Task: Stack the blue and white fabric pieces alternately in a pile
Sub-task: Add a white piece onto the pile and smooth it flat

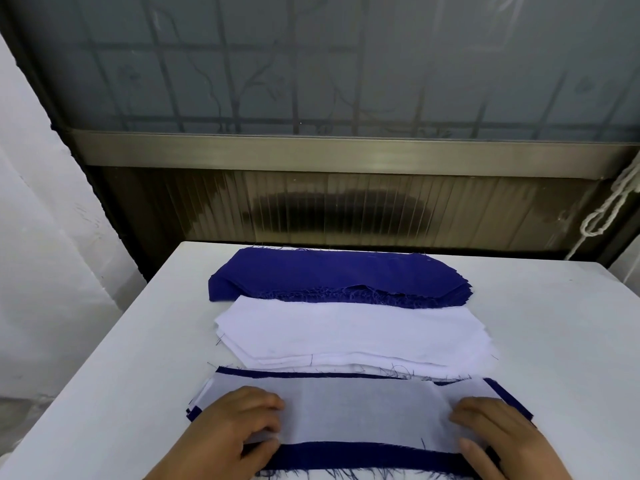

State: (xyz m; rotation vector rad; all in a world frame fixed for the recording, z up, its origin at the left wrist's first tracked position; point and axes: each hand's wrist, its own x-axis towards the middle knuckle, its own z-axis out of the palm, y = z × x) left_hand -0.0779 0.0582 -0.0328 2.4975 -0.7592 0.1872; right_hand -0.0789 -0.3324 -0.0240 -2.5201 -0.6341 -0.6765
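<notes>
While both my hands lie flat on the near pile, I log what I see. Left hand [239,422]: fingers loosely bent, pressing the left end of the top white piece [363,410], gripping nothing that I can make out. Right hand [498,434]: fingers extended, pressing the right end of the same piece. Pile [346,455]: at the near table edge, blue showing round the white on all sides, so the layers look alternated. White stack [349,330]: just beyond the pile, edges staggered. Blue stack [332,275]: behind it, touching, frayed along its near edge. Table [104,375]: white, plain. Handling, as I judge it: thin, limp, very light cloth, semi-sheer, apt to slide and shed threads; best pinched at both short ends and laid flat, then smoothed outward.
</notes>
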